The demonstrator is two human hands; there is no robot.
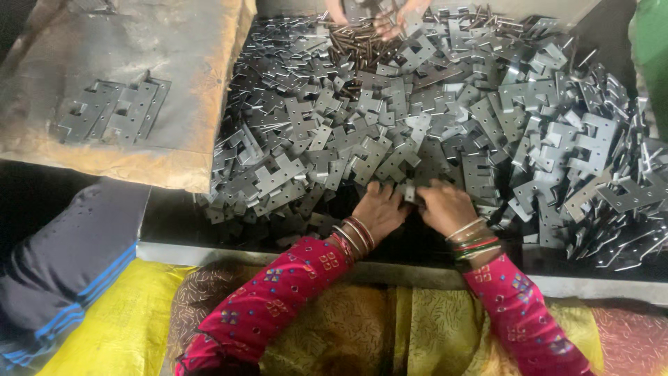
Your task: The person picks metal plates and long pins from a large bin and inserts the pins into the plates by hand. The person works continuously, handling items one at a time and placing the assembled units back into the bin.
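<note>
Where the two hands meet at the near edge of the heap, a small grey metal hinge plate [410, 191] sits pinched between them, the left hand [379, 209] closed on it from one side and the right hand [445, 205] curled over it from the other. The plate looks like a notched hinge leaf; how it is oriented cannot be told, since the fingers cover most of it. Judging by the grip, the step in hand seems to be fitting or pairing leaves, which calls for lining up the notches closely. Around it spreads a big pile of hinge leaves [431, 118] filling a dark tray, with a cluster of thin dark pins [355, 43] near the far edge. Another person's hands [390, 17] work at that far edge. Toward the left, four leaves lie in a neat row [115, 110] on a worn brown sheet [125, 42].
</note>
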